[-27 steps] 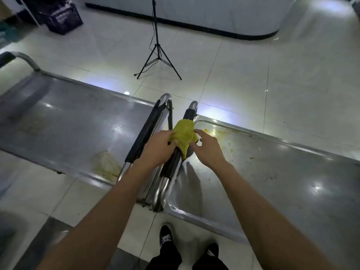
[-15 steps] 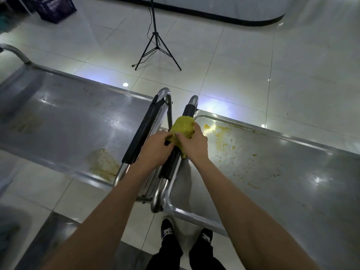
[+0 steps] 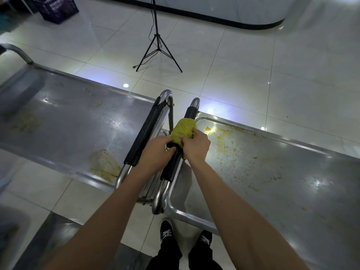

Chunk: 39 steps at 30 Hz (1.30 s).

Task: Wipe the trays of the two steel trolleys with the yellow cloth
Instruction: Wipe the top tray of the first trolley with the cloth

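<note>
Gleaming white tile floor (image 3: 253, 78), stained trolley trays (image 3: 263, 172) — tripod (image 3: 157, 49) behind

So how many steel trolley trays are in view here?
2. The left tray lies on the person's left, with a dried smear near its front corner; the right tray lies on their right, spattered yellow. Any lower shelves would be hidden beneath.

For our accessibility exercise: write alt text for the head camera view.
Both hands, left hand and right hand, grip a yellow cloth draped on a trolley handle. Stained steel trays lie to either side: left tray, right tray.
</note>
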Motion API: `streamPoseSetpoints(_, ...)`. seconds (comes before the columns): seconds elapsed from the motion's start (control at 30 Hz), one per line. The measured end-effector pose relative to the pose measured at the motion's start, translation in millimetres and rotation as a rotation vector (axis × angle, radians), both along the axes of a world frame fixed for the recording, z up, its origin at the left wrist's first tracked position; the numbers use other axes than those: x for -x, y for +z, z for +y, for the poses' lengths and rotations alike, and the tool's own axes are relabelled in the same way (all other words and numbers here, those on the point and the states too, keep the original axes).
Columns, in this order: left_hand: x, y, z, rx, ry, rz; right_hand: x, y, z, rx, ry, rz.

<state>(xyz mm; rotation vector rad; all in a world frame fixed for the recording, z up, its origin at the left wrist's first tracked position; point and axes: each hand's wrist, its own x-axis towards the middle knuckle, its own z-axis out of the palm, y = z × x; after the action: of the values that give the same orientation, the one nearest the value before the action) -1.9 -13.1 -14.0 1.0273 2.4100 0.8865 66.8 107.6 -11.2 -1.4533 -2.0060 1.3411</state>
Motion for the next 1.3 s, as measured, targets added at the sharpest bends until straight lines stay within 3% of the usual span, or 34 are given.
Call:
streamPoseSetpoints(0.17, -5.0, 3.3, 5.0, -0.006, -0.053, 0.059, -7.9, 6.5, 8.6, 0.054, -0.053, 0.072)
streamPoseSetpoints(0.6, -15.0, 23.2, 23.2, -0.09, 0.007, 0.262, -37.7, 21.6, 12.6, 0.32, -0.099, 0.498)
streamPoseSetpoints(0.87, -36.7, 40.9, 46.4, -0.333, 0.064, 0.047, -57.9, 28.7, 22.8, 0.476, -0.134, 0.603)
streamPoseSetpoints(1.0, -49.0, 46.2, 59.5, -0.363, 0.081, -0.041, -70.9, 30.3, 25.0, 0.574, -0.056, 0.676)
streamPoseSetpoints(1.1, -52.1, 58.1, 71.4, -0.387, 0.121, -0.127, -81.8, 26.6, 22.5, 0.518, 0.01, 0.645)
streamPoseSetpoints(1.3, -62.1, 79.9, 94.4, -0.461, 0.126, -0.257, -102.3, 24.0, 22.8, 0.15, 0.131, 0.556)
